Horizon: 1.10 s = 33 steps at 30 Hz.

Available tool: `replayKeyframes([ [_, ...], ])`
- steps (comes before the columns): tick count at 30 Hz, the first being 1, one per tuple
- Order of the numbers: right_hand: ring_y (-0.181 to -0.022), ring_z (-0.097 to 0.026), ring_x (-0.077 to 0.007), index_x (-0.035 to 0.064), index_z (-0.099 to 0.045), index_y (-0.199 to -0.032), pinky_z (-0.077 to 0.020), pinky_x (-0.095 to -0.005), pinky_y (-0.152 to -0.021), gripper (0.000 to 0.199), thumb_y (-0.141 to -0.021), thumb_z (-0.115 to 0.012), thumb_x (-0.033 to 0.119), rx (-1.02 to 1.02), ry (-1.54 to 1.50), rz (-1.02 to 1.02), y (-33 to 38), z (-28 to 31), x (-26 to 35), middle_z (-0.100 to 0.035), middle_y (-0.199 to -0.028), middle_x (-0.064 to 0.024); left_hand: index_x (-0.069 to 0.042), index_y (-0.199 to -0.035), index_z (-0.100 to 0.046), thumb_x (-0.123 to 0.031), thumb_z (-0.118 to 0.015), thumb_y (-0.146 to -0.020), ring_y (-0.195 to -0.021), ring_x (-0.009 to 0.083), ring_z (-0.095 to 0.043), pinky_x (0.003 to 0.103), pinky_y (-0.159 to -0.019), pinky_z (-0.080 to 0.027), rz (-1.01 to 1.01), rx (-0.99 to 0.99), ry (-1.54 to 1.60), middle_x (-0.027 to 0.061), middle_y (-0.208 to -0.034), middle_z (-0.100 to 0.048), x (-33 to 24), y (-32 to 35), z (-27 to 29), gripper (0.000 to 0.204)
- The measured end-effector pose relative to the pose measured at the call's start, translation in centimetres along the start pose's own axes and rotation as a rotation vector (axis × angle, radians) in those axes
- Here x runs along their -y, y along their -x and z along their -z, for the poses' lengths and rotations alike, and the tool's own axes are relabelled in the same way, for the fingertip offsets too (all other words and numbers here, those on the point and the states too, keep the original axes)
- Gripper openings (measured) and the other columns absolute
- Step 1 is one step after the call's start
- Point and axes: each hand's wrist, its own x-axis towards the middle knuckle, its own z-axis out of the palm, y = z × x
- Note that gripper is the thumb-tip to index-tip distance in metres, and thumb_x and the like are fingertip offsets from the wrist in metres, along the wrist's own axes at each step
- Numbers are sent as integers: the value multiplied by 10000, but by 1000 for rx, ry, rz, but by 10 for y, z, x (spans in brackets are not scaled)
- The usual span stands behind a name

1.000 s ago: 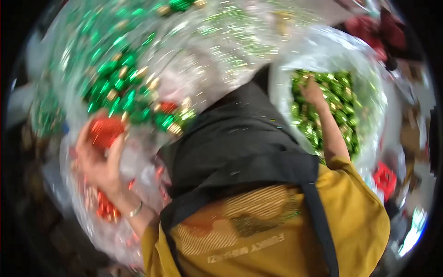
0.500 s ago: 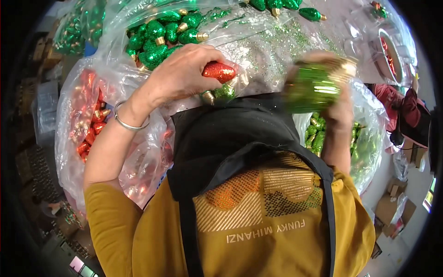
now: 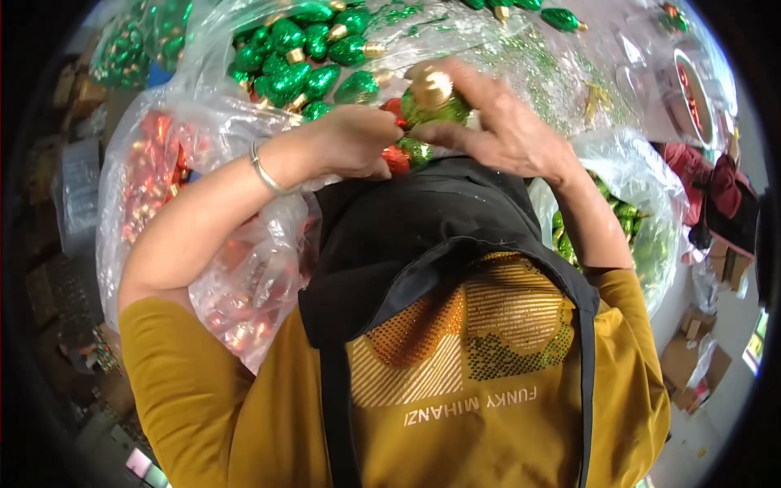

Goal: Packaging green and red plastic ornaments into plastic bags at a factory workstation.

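Green bulb ornament [image 3: 431, 98] in right hand [image 3: 504, 130] grip; left hand [image 3: 354, 142] grips 1 red ornament [image 3: 396, 159].

Green bulb [image 3: 431, 102], glittery with gold cap uppermost, gripped between right-hand fingers. Red bulb [image 3: 396, 159], shiny, mostly hidden under left-hand fingers, touching another green one [image 3: 416, 150] just below. All held together above black apron's top edge.

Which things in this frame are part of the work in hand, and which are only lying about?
In hand:
- left hand on shiny red bulb-shaped ornaments
- right hand on a glittery green bulb-shaped ornament with a gold cap

Lying about:
- clear plastic bag of red ornaments
- clear bag of green ornaments
- clear bag of lime-green ornaments
- brown cardboard boxes
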Motion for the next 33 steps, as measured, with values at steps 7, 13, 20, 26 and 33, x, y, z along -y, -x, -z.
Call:
replayKeyframes([
  [7,-914,-588,-364,30,-527,-1038,-476,-395,-760,326,-804,-684,194,-55,124,279,-2,-11,-9,-618,-944,-161,-17,-972,-606,-144,-711,-640,-874,324,-621,399,-710,-496,140,146,190,160,-897,-648,-15,-12,33,371],
  [13,-860,-581,-361,23,-555,-1018,-480,-405,-719,281,-799,-676,153,-28,164,306,-3,-7,-16,-589,-897,-148,-35,-1044,-596,-216,-678,-768,-938,334,-580,370,-816,-479,51,15,502,153,-1035,-616,-23,-4,28,340],
  [20,-797,-569,-359,10,-525,-948,-470,-415,-656,229,-778,-625,126,-42,214,527,-13,-13,-24,-526,-814,-159,-37,-1079,-598,-243,-610,-841,-1028,324,-542,397,-888,-440,81,-23,174,172,-1102,-587,-28,8,13,315],
  [26,-778,-576,-358,12,-502,-993,-480,-419,-644,255,-770,-601,86,-100,357,338,-21,-17,-24,-529,-793,-163,11,-1055,-581,-271,-581,-861,-996,333,-541,395,-872,-446,92,-248,-80,174,-1062,-574,-54,17,-9,342],
  [33,-699,-578,-369,14,-489,-922,-473,-439,-596,159,-817,-575,96,-163,376,239,-39,-26,-15,-533,-767,-170,-54,-885,-583,-142,-537,-807,-822,225,-537,354,-759,-454,327,-289,-488,106,-863,-543,-73,9,-40,127],
])
